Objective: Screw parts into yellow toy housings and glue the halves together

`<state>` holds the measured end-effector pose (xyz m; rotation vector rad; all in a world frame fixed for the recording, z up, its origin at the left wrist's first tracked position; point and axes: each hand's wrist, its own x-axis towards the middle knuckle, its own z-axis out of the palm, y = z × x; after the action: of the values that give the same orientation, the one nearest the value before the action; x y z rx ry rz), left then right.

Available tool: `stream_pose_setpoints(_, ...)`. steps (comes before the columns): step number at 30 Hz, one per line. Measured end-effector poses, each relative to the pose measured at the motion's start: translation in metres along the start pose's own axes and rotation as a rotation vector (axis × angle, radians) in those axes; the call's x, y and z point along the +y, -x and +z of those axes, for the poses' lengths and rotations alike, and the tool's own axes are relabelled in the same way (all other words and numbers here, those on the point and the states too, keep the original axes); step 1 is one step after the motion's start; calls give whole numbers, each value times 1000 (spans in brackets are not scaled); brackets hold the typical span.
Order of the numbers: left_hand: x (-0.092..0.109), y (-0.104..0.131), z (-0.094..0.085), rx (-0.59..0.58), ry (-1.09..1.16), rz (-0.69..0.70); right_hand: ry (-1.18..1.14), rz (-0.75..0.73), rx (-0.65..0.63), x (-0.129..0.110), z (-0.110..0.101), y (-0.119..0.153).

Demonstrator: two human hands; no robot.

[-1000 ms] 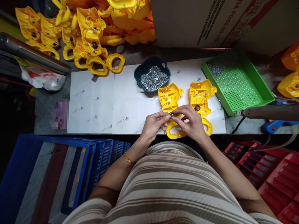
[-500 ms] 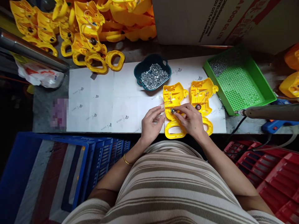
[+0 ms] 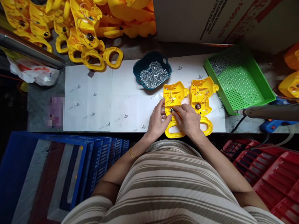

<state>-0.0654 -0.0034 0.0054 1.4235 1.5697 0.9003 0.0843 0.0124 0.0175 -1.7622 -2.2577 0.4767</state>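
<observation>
Two yellow plastic shells with ring handles lie side by side on white paper. My right hand (image 3: 189, 119) has its fingertips on a small round dark part (image 3: 172, 110) inside the left shell (image 3: 174, 93), and its fingers are pressed together around it. Against the left edge of that same shell rests my left hand (image 3: 159, 120), thumb and fingers apart, the thumb close to the round part. Thin wires run inside both shells. The right shell (image 3: 202, 93) has a round dark part (image 3: 197, 106) seated in it, and nobody touches it.
Behind the shells stands a dark teal bowl (image 3: 152, 70) of small metal pieces. A green basket (image 3: 247, 84) is at the right, near a metal tube (image 3: 271, 112) and a blue tool (image 3: 272, 126). Yellow shells (image 3: 88, 28) pile up at back left. Blue crates (image 3: 86, 146) and red crates (image 3: 275, 174) flank me.
My left hand has moved right, onto the left shell's edge. My right hand has shifted slightly left and still has its fingers at the round part. The view has shifted a little.
</observation>
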Motion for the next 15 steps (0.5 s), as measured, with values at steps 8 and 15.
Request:
stream_pose_setpoints(8, -3, -1, 3, -45, 24, -2, -11, 7, 17, 0, 7, 0)
stream_pose_setpoints(15, -10, -15, 10, 31, -48, 79, -61, -38, -65, 11, 2, -4)
